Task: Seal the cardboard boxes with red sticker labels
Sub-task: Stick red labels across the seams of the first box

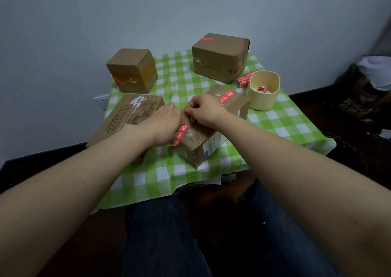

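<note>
Two grips, meeting on top of one box; left grip [167, 120] laid back-up over the left edge of the middle box [201, 141], fingers hidden behind the knuckles, so no telling whether open or closed; right grip [204, 107] touching it from the right, fingers curled down onto the box top, no telling whether pinching anything.

Two red stickers on that box: near sticker [181, 133] folded over the left edge, showing just beside the left grip; far sticker [227, 96] across the far end, just beyond the right grip.

Four cardboard boxes in all on the desk [275, 124], spread with a green-and-white checked cloth; middle box under both grips; flat printed box [127, 120] just to its left, partly beneath the left forearm; cube box [132, 70] at the far left, one red sticker on its front; large box [220, 57] at the far right, one red sticker on its top.

One sticker roll [245, 79] lying between the large box and one cream cup [262, 101]; red-and-white scraps in the cup.
</note>
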A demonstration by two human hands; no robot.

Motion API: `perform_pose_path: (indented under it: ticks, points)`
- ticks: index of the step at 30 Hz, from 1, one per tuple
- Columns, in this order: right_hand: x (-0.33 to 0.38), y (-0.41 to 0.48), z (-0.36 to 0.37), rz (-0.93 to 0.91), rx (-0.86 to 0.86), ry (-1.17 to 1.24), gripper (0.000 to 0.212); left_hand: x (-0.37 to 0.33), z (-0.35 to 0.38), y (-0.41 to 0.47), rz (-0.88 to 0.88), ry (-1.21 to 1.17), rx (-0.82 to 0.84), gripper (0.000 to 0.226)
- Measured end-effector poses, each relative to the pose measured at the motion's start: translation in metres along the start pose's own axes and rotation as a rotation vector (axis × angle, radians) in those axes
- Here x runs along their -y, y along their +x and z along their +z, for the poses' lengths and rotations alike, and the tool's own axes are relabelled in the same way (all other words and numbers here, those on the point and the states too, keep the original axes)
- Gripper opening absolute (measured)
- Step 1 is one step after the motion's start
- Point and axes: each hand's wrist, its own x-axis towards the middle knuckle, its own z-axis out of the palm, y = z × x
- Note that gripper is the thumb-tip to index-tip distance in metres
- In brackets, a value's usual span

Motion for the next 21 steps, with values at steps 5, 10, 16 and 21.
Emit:
perform_pose_path:
  ticks: [5,10,16,21]
  points:
    - [0.001,0.000,0.000,0.011,0.005,0.016,0.018,0.000,0.000,-0.001,0.006,0.000,0.003,0.022]
    - [-0.001,0.001,0.000,0.004,0.007,0.002,0.018,0.000,0.000,-0.002,0.004,-0.019,-0.015,0.020]
    - [-0.002,0.002,0.000,0.028,0.030,0.040,0.012,0.000,-0.004,-0.005,-0.040,-0.137,-0.029,0.018]
    - [-0.002,0.002,-0.001,0.045,0.057,0.083,0.012,0.005,-0.010,-0.015,-0.138,-0.398,-0.276,0.020]
